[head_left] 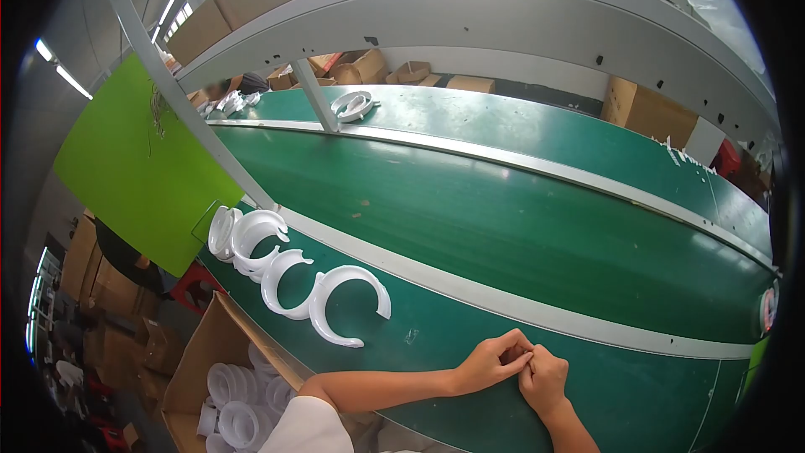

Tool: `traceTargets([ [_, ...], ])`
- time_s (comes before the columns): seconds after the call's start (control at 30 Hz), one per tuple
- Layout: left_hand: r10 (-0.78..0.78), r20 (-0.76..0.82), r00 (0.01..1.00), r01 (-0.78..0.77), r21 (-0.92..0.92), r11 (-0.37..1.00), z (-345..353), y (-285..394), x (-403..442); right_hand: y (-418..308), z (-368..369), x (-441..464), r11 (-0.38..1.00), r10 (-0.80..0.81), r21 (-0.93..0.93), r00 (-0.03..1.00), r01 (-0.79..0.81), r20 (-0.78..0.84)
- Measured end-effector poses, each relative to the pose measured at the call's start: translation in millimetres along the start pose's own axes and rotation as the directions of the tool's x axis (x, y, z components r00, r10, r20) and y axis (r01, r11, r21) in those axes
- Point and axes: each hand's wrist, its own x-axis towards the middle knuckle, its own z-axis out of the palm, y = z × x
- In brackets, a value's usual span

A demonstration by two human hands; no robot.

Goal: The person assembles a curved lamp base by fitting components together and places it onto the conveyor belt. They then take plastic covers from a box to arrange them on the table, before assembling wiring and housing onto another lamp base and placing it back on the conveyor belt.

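My left hand (pixel 493 363) and my right hand (pixel 543 379) meet over the green worktop near its front edge. Their fingers are curled and pressed together at the tips. Anything pinched between them is too small or hidden to make out. Left of my hands, a white C-shaped plastic ring (pixel 323 306) lies on the worktop, open toward the right. Behind it come another white open ring (pixel 270 285) and further white ring parts (pixel 243 239), touching or overlapping in a row.
A cardboard box (pixel 189 369) of white round plastic parts (pixel 239 424) stands below the worktop at left. Beyond a metal rail runs a green conveyor belt (pixel 470 201). A grey shelf (pixel 470 8) spans overhead. A green panel (pixel 142 168) hangs at left. White rings (pixel 354 106) lie across the belt.
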Motion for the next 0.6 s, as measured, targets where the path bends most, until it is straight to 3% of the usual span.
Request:
traceTargets([
  [0.6, 0.008, 0.011, 1.000, -0.009, 0.092, 0.996, 0.1, 1.6, 0.1, 0.8, -0.8, -0.9, 1.000, 0.001, 0.004, 1.000, -0.001, 0.005],
])
